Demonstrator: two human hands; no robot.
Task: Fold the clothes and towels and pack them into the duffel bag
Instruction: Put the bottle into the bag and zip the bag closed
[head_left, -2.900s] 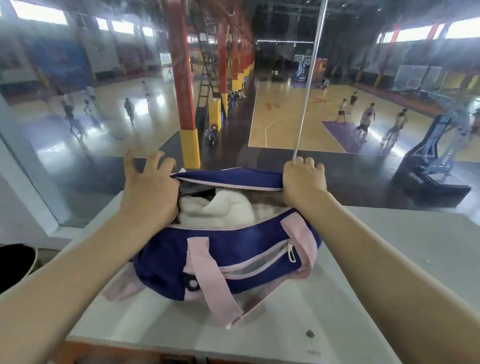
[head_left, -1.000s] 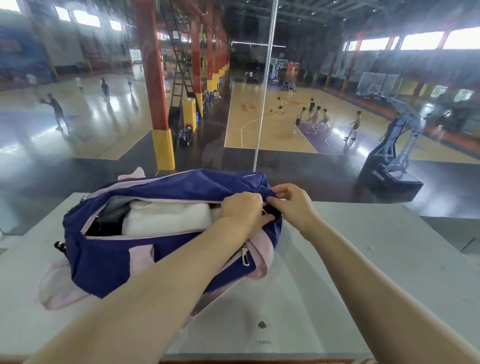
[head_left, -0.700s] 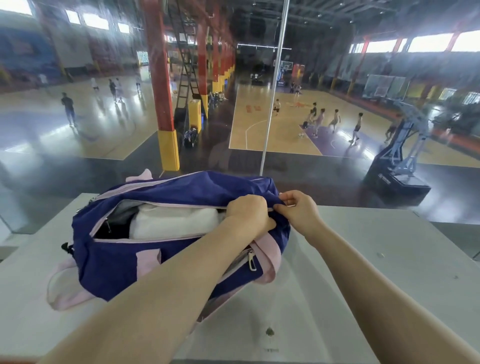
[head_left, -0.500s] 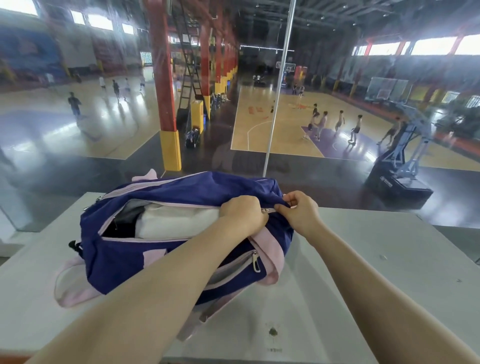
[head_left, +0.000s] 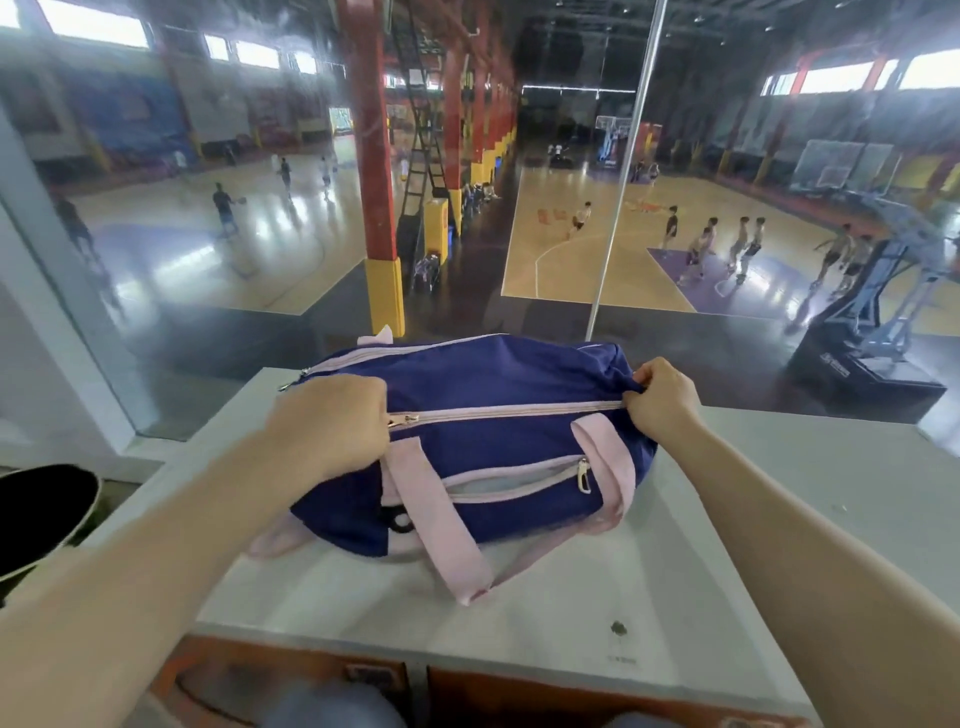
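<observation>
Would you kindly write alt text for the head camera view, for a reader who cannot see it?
A person's left hand holds the zipper pull of a zipped navy and pink duffel bag, while the right hand grips the bag's far end. The bag lies on a white ledge overlooking indoor basketball courts.

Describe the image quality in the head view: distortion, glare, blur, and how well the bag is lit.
Head view: wide-angle bending curves the ledge and stretches both forearms at the frame edges; hazy reflections veil the glass over the court; bright glare patches shine on the court floor; distant players are soft and small; the duffel bag, left hand and right hand are evenly lit and sharp.
</observation>
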